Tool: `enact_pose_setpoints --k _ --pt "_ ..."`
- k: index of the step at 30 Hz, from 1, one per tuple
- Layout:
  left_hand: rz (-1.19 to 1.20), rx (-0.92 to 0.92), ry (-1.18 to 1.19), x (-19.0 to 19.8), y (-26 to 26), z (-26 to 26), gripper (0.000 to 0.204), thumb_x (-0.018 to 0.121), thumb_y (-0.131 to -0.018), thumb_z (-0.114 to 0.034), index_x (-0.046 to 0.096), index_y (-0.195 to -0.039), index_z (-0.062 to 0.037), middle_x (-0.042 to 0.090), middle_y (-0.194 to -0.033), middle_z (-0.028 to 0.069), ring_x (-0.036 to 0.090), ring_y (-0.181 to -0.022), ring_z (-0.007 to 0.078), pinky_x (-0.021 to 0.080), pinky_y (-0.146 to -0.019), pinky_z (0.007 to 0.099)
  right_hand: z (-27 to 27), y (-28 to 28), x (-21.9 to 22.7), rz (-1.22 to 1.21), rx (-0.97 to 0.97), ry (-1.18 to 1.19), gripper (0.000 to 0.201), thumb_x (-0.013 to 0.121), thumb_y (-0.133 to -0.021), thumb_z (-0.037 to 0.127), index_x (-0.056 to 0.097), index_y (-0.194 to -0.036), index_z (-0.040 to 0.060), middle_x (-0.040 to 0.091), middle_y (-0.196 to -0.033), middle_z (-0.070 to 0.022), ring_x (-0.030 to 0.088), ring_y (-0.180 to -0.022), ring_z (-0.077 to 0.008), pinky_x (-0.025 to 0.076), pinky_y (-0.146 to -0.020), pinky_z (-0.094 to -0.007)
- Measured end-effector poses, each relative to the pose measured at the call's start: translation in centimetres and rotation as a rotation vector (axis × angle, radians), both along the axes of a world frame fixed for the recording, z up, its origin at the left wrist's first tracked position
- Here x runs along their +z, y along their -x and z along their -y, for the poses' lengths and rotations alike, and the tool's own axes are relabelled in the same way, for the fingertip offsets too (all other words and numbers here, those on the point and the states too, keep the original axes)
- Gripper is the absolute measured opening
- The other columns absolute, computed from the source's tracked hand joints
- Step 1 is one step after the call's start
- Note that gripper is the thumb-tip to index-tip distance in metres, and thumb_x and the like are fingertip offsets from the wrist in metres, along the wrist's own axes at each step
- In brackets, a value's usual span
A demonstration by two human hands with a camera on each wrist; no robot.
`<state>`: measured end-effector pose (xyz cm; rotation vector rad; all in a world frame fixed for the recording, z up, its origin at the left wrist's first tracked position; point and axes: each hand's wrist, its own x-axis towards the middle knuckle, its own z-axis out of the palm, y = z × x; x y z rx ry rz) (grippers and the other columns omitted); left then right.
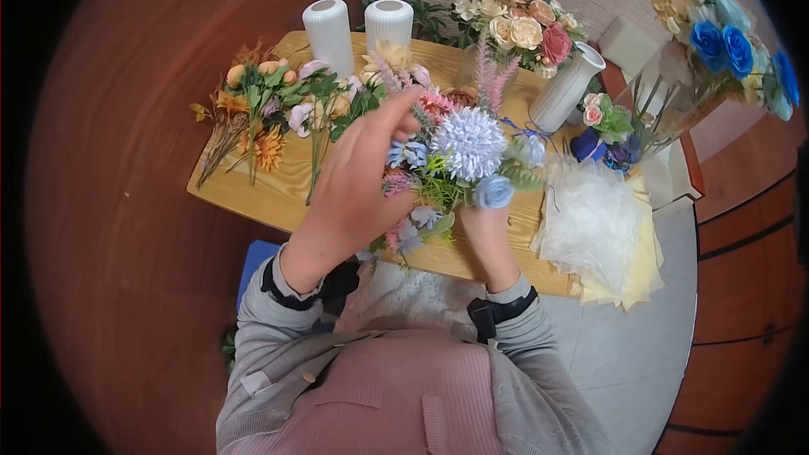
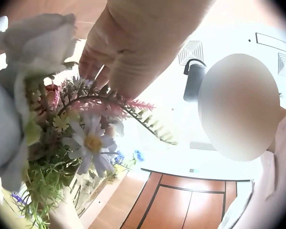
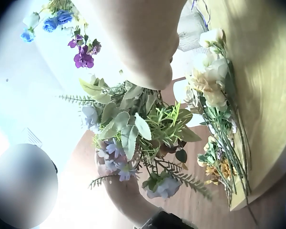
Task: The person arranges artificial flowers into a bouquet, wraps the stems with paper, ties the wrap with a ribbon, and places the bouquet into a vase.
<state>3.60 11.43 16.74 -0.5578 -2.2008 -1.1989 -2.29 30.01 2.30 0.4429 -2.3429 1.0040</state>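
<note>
A mixed bouquet with a large pale-blue pompom flower, blue roses, pink sprigs and greenery is held upright over the table. The right hand grips it low, under the blooms; its stems are hidden in the head view. At the bouquet's left side the left hand is cupped with fingers and thumb apart, against the outer flowers. In the left wrist view the left hand reaches over pink sprigs near a white daisy. The right wrist view shows leaves just below the right hand.
Loose flower stems lie on the wooden table at left. Two white ribbed vases stand behind, and another vase leans at right. Translucent wrapping sheets overhang the right edge. A rose arrangement is at the back.
</note>
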Motion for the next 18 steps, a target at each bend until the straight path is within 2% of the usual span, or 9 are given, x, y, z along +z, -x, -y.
enact_pose_setpoints --k 2,5,7,8,12,14,15,17,18 --pt "-0.019 -0.011 0.253 0.2 0.1 0.0 0.081 0.071 -0.061 0.004 0.038 -0.135 -0.0053 0.064 -0.104 0.0086 0.054 -0.091 0.0219 0.044 -0.078 0.0315 0.0 0.2 -0.2 0.059 0.018 -0.022 0.005 0.063 -0.071 0.007 0.059 -0.07 0.0037 0.061 -0.069 -0.016 0.059 -0.062 -0.0352 0.044 -0.053 -0.0417" --pt "-0.04 -0.054 0.276 -0.9 0.1 -0.8 0.086 0.077 -0.058 -0.002 0.039 -0.135 -0.0054 0.064 -0.104 0.0086 0.055 -0.086 0.0227 0.043 -0.077 0.029 0.3 0.5 -0.7 -0.157 -0.007 0.087 0.006 0.064 -0.07 0.007 0.06 -0.074 0.0034 0.061 -0.069 -0.017 0.058 -0.061 -0.0369 0.044 -0.053 -0.043" --pt "0.091 -0.113 0.257 -1.0 0.3 -0.8 0.087 0.079 -0.058 -0.005 0.039 -0.135 -0.0057 0.063 -0.105 0.0088 0.055 -0.083 0.0217 0.044 -0.077 0.0301 0.4 0.3 -0.6 -0.292 -0.083 -0.195 0.008 0.064 -0.071 0.005 0.06 -0.078 0.0025 0.062 -0.073 -0.0164 0.06 -0.068 -0.0356 0.045 -0.059 -0.0437" --pt "0.222 -0.172 0.24 -1.0 0.3 -0.8 0.087 0.081 -0.058 -0.008 0.039 -0.135 -0.0059 0.063 -0.106 0.009 0.056 -0.08 0.0207 0.044 -0.076 0.0312 0.4 0.2 -0.2 -0.292 -0.083 -0.195 0.008 0.064 -0.071 0.005 0.06 -0.078 0.0025 0.062 -0.073 -0.0164 0.06 -0.068 -0.0356 0.045 -0.059 -0.0437" --pt "0.479 -0.099 -0.032 -0.4 0.0 -1.4 0.083 0.078 -0.063 -0.006 0.038 -0.135 -0.0046 0.065 -0.103 0.0078 0.059 -0.083 0.0164 0.046 -0.079 0.0316 0.4 -0.3 0.9 0.118 0.008 -0.007 0.021 0.064 -0.072 0.004 0.062 -0.092 0.0018 0.062 -0.082 -0.0217 0.06 -0.078 -0.0388 0.047 -0.068 -0.0438" --pt "0.126 -0.166 0.023 -1.2 0.3 -1.0 0.081 0.073 -0.064 0.0 0.035 -0.135 0.0011 0.065 -0.1 0.0078 0.059 -0.093 0.0139 0.046 -0.085 0.0304 0.5 -0.2 0.5 0.294 0.002 0.016 0.023 0.064 -0.072 0.004 0.062 -0.095 0.0013 0.062 -0.084 -0.0239 0.059 -0.081 -0.0407 0.047 -0.071 -0.0438" --pt "0.125 -0.171 0.024 -1.2 0.3 -0.9 0.081 0.073 -0.064 0.0 0.035 -0.135 0.0011 0.065 -0.1 0.0078 0.059 -0.093 0.0139 0.046 -0.085 0.0304 0.7 0.3 0.0 0.172 0.08 0.142 0.026 0.064 -0.071 0.004 0.062 -0.097 0.0005 0.061 -0.085 -0.0255 0.058 -0.081 -0.043 0.048 -0.071 -0.0441" --pt "0.033 -0.388 -0.192 -1.0 0.0 -0.6 0.082 0.068 -0.064 0.004 0.028 -0.136 0.0067 0.066 -0.1 0.0102 0.06 -0.1 0.0177 0.043 -0.093 0.0335 0.6 0.4 -0.1 0.053 0.15 0.268 0.028 0.063 -0.071 0.004 0.062 -0.099 -0.0003 0.061 -0.085 -0.0271 0.057 -0.082 -0.0454 0.048 -0.071 -0.0443" --pt "-0.084 -0.294 -0.032 -0.1 -0.2 0.1 0.079 0.071 -0.067 0.0 0.032 -0.136 0.0025 0.066 -0.102 0.012 0.062 -0.09 0.0195 0.046 -0.084 0.0317 0.3 0.3 0.3 0.109 0.162 0.214 0.028 0.063 -0.071 0.004 0.061 -0.099 -0.0014 0.061 -0.088 -0.0269 0.057 -0.084 -0.0451 0.048 -0.073 -0.0441"
